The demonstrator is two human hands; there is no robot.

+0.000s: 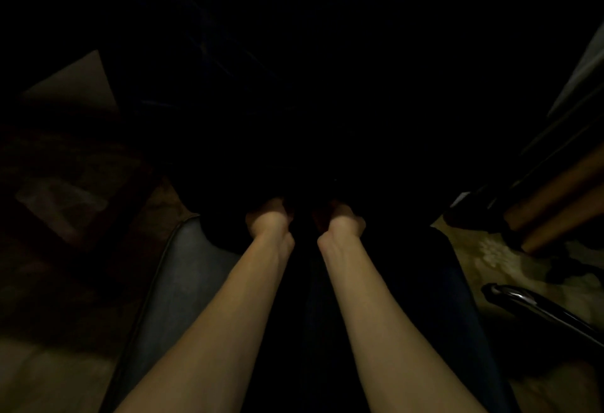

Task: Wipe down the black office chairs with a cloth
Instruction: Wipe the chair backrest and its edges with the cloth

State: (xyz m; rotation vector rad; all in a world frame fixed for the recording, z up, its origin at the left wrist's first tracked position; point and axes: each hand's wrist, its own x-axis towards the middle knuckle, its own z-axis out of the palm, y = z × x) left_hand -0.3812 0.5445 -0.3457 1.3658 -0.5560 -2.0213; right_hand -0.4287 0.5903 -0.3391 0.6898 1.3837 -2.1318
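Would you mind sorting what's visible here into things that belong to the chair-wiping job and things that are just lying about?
Job:
- left hand and right hand, both reaching into a very dark mass ahead; no cloth can be made out

Lying about:
- wooden rails, right
- glossy black bar, lower right
- patterned floor

Two bare forearms reach forward from the bottom edge of the head view, running almost parallel and drawing slightly closer toward the wrists. The left hand [268, 218] sits at the end of the left forearm, bent downward at the wrist so that only the back of the wrist and the knuckle area catch the dim light. The right hand [340, 220] lies just beside it, level with it and bent the same way. The two hands are near each other but apart. The fingers of both disappear into darkness, so their curl cannot be made out.
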